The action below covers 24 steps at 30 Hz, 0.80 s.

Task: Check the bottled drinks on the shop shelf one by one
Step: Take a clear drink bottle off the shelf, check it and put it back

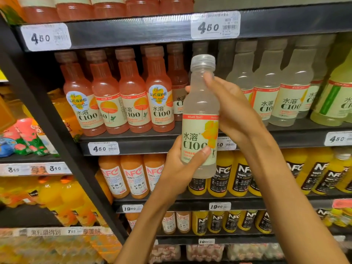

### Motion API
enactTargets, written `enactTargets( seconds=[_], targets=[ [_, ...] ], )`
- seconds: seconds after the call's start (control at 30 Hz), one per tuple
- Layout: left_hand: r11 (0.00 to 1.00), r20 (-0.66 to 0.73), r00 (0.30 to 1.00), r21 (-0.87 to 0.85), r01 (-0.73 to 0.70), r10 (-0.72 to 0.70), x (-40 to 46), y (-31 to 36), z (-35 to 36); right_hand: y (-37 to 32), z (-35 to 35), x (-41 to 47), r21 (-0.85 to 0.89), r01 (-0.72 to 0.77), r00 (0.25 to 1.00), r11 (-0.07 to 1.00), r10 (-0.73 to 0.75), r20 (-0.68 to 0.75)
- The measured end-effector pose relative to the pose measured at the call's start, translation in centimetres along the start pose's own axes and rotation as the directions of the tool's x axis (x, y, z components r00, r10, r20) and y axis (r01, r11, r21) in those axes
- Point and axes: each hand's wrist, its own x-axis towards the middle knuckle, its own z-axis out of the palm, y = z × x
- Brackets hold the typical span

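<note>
Holding one pale C100 bottle up before the shelf

Standing upright in front of the middle shelf, the pale bottle is being held clear of the rows by both hands. It is showing cloudy, almost colourless drink, a frosted clear cap, and a cream label with a thin red band, a yellow flower and "C100" in dark letters. The left hand is gripping its lower part, thumb lying across the label front and fingers wrapping behind. The right hand is gripping the shoulder and neck from the right, thumb pressing near the neck and fingertips curling round the far side.

Behind it on the middle shelf, to the left, the pink C100 bottles are standing in a front row of four, with more behind. To the right, the pale C100 bottles on the shelf are showing about three across the front; farther right the count is getting unclear as greener bottles are beginning.

One shelf down, three orange NFC bottles with white labels are standing left of the yellow NFC bottles with black labels. White price tags reading 4.50 are hanging on the shelf edges.
</note>
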Motion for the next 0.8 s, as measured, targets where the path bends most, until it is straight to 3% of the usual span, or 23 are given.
enactTargets(
  seconds=[0.07,0.13,0.23,0.43,0.57,0.67,0.8],
  targets=[
    [0.976,0.084,0.992,-0.192,0.105,-0.09,-0.8,0.5,-0.4,-0.3,-0.2,0.0,0.071,-0.066,0.997,0.995,0.062,0.055],
    [0.873,0.265,0.957,-0.432,0.227,-0.118,-1.7,0.9,-0.7,-0.3,0.0,0.1,0.233,-0.185,0.98,0.955,0.162,0.113],
    [0.777,0.367,0.92,-0.537,0.329,-0.137,-2.4,1.5,-0.5,0.7,0.9,0.1,0.513,-0.268,0.963,0.816,0.218,0.157],
    [0.813,0.273,0.939,-0.486,0.321,-0.208,-3.5,2.0,-0.9,1.3,0.7,-0.1,0.406,-0.216,0.966,0.888,0.256,-0.046],
    [0.672,0.383,0.894,-0.601,0.432,-0.232,-4.2,3.4,-1.2,1.1,1.0,-0.4,0.459,-0.347,0.924,0.818,0.383,0.016],
    [0.537,0.495,0.862,-0.699,0.472,-0.114,-4.2,5.1,-0.8,1.5,1.5,-0.6,0.421,-0.457,0.871,0.783,0.49,0.035],
    [0.472,0.421,0.895,-0.766,0.437,-0.146,-4.0,5.9,-0.8,2.0,2.0,-1.1,0.419,-0.523,0.825,0.742,0.565,0.029]
  ],
)
